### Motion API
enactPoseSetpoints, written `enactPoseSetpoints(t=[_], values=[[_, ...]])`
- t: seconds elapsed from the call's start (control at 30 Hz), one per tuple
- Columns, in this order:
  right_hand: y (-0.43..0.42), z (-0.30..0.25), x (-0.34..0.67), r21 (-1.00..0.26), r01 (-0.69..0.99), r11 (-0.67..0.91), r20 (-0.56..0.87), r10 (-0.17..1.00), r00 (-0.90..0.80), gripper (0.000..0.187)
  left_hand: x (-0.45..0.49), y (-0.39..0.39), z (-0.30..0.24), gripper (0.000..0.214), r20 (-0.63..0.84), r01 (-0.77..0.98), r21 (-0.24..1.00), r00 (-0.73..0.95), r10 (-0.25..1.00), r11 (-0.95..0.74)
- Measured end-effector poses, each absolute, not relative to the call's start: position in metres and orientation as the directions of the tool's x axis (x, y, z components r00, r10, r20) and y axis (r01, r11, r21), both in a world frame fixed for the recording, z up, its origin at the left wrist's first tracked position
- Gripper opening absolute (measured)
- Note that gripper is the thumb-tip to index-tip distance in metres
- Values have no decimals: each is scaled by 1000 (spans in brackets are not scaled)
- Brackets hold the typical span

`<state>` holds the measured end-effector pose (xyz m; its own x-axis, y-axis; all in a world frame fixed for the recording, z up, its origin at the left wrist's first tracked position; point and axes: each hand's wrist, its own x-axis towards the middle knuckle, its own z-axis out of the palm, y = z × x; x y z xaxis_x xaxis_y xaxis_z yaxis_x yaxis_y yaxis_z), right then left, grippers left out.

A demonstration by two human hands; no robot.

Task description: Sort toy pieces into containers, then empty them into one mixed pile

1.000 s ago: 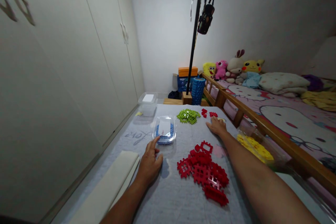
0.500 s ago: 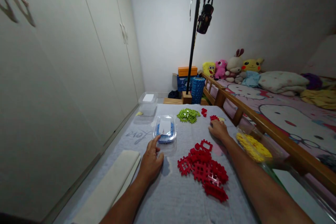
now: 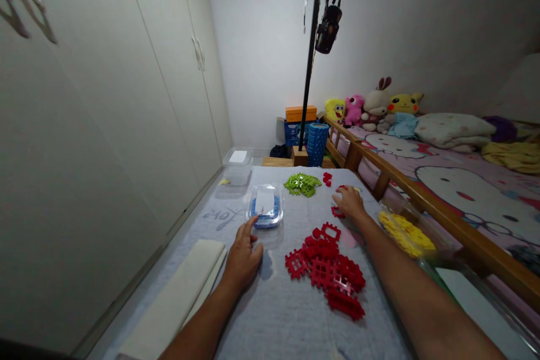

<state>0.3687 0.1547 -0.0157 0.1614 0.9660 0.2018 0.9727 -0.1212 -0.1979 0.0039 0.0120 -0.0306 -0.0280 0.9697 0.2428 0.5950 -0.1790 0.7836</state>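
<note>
My left hand [image 3: 244, 252] rests on the cloth with its fingers apart, the index fingertip at the near edge of a clear lidded plastic box [image 3: 276, 220] that holds blue pieces. My right hand [image 3: 351, 202] reaches far forward on the right, fingers stretched over the cloth. A red toothed plastic building piece [image 3: 337, 212] lies just below its fingers. Another red piece [image 3: 342, 187] shows at the fingertips, partly hidden. Between my forearms lies a loose pile of red square lattice pieces [image 3: 324, 273]. Beyond it is a heap of green pieces [image 3: 302, 184].
Small red pieces [image 3: 327, 179] lie beside the green heap. A clear box [image 3: 238, 171] stands at the far left, a folded cream cloth [image 3: 181, 292] at near left. On the right, a container of yellow pieces [image 3: 405, 233] sits by the wooden bed rail [image 3: 405, 199]. A black pole [image 3: 310, 67] rises behind.
My right hand has shifted slightly, its fingers spreading a little. A red piece now shows on the cloth below the fingers. My left hand has stayed by the blue box.
</note>
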Motion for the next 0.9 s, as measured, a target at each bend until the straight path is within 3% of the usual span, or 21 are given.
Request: enactPoseSetpoints(t=[0.17,0.4,0.53,0.7,0.9], values=[[161,-28,373,-153,968,-199,111,970,217,50,4,12,-29,67,243,591,787,-36,969,-176],[145,-23,369,-168,964,-205,106,969,225,38,3,13,-31,68,249,589,788,-37,968,-180],[129,-13,364,-281,945,-166,98,975,200,30,4,12,-30,69,244,587,791,-42,969,-173],[118,-7,364,-420,907,-14,132,988,76,34,4,13,-31,68,248,596,783,-38,968,-177],[114,-17,360,-281,956,-80,172,976,132,32,5,12,-29,67,257,606,775,-47,965,-177]])
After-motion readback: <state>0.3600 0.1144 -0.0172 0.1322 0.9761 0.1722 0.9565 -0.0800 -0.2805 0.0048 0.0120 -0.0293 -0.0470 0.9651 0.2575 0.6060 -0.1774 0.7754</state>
